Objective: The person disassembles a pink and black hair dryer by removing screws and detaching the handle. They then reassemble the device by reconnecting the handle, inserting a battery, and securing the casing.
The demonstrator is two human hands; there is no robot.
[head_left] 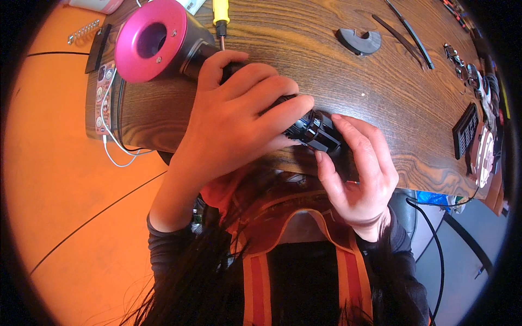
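A hair dryer with a bright pink ring (126,46) on its dark grey head lies at the desk's near left. My left hand (242,108) is closed around its handle, fingers wrapped over the top and hiding most of the shaft. Out of that grip comes the handle's black, ribbed inner end (321,133), its glossy parts exposed. At this end, the thumb and forefinger of my right hand (365,174) press on opposite sides. A yellow-handled screwdriver (221,12) lies just beyond my left hand, its shaft pointing toward me.
Farther right on the wooden desk (326,70) sit a grey C-shaped piece (359,42) and two dark strips (402,41). A black grille-like part (465,130) and assorted items line the right edge. A phone (103,98) with a white cable rests at the left edge.
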